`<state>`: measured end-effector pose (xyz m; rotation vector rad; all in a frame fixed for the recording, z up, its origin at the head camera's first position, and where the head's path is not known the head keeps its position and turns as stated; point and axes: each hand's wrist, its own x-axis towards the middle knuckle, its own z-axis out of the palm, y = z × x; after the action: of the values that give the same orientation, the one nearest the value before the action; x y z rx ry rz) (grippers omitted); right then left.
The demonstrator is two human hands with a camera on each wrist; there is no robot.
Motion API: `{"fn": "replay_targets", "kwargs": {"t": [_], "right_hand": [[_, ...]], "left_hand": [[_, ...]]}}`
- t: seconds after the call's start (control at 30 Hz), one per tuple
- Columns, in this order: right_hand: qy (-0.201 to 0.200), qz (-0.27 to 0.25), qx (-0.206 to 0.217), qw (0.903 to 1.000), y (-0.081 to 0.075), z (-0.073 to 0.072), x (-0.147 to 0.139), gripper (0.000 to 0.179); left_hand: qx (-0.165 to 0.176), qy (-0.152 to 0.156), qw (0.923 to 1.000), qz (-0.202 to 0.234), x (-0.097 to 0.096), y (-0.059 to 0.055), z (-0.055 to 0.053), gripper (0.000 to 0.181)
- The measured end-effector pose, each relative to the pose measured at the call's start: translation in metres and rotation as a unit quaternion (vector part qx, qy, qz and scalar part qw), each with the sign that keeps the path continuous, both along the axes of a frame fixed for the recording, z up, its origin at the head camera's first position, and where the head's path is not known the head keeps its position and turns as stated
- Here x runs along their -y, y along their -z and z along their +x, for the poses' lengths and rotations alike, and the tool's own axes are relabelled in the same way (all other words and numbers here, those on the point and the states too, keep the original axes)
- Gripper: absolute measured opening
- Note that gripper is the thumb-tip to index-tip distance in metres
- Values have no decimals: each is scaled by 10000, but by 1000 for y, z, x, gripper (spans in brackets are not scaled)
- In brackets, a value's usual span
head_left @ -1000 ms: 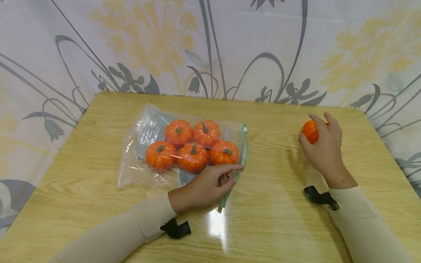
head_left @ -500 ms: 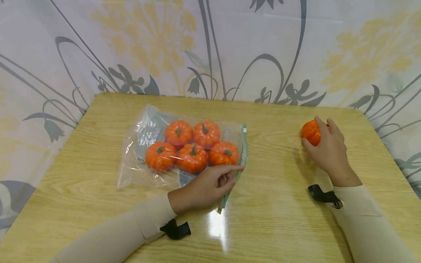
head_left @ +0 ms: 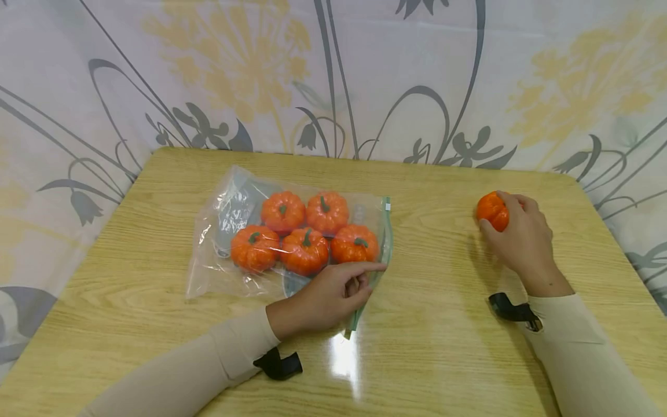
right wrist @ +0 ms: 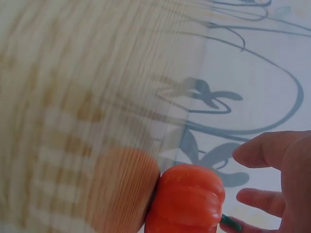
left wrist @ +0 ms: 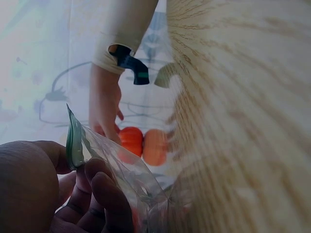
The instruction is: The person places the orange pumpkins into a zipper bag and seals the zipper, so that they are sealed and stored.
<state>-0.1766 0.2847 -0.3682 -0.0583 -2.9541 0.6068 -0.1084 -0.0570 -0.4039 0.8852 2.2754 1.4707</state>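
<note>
My left hand (head_left: 324, 298) pinches the green zip edge of a clear zip bag (head_left: 208, 272) near its lower right corner. In the left wrist view, thumb and fingers hold that green strip (left wrist: 74, 145), and the film stretches away beyond it. Several small orange pumpkins (head_left: 304, 250) with green stems lie inside the bag. To the right, my right hand (head_left: 526, 249) hovers over a single orange pumpkin (head_left: 492, 211) on the table. The right wrist view shows this pumpkin (right wrist: 187, 201) resting on the surface, fingers spread above it; a lower finger is close to the stem, contact unclear.
A wood-grain table (head_left: 432, 347) carries everything, its shiny top mirroring the pumpkin. Behind and at both sides hangs a floral-patterned cloth (head_left: 380, 75). Each wrist wears a black camera mount (head_left: 278, 364).
My right hand has shifted slightly right and down over the lone pumpkin, its fingers drawing lower. The left hand and the bag have stayed put.
</note>
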Motion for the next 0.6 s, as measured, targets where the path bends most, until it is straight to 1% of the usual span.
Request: {"fn": "replay_targets", "kwargs": {"t": [0.17,0.3,0.4,0.6], "right_hand": [[2,29,-64,10000,1,0,4,60],[-88,-58,8,9999,2,1,6,60],[-160,-81,8,9998,4,2,7,60],[-273,138,-180,9994,5,3,10,54]], "left_hand": [[-13,0,10000,15,0,0,0,43],[68,4,10000,4,1,-1,1,43],[54,41,10000,20,1,0,1,43],[-37,61,9999,102,1,1,1,43]]}}
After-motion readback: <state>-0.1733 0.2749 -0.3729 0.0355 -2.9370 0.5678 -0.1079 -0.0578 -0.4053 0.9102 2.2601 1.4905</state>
